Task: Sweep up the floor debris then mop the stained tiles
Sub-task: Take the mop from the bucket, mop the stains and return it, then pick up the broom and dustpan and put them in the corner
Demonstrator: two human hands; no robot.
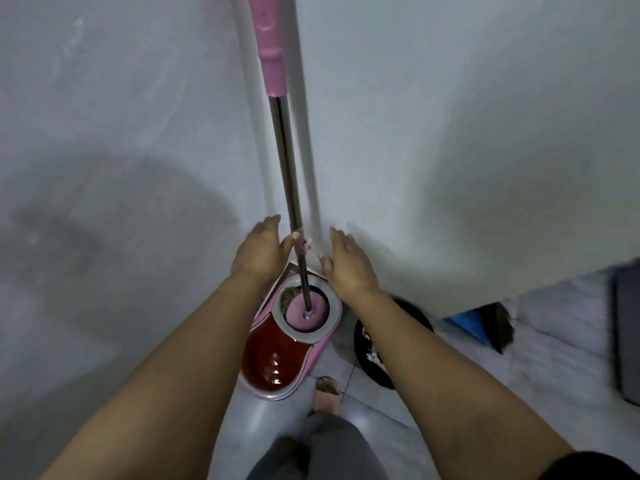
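Here, two grey walls (450, 116) meet at a corner, and a white pipe (304, 140) runs down that corner to the pale tiled floor (374, 420). Both bare forearms reach forward from the bottom edge of the view toward the corner.

The bucket (277, 362) stands on the floor at the base of the corner, just beside the left wall. It is pink, with a dark red basin on the near side and a round spinner ring on the far side. The mop (284, 147) stands nearly upright in the spinner, its pink disc head seated inside the ring with brown strands showing at the left edge. The shaft is steel, with a pink grip at the top that leaves the view.

A black dustpan (372, 362) lies on the floor to the right of the bucket, partly covered by the right forearm, with white debris in it. A broom (491, 323) (blue base, dark bristles) lies further right, against the right wall. A sandalled foot (327, 393) stands near the bucket's near end.

The left hand (259, 251) is opened wide, thumb touching the shaft at its pink collar, fingers not wrapped around it. The right hand (348, 261) is also opened wide, just right of the shaft and clear of it, holding nothing.
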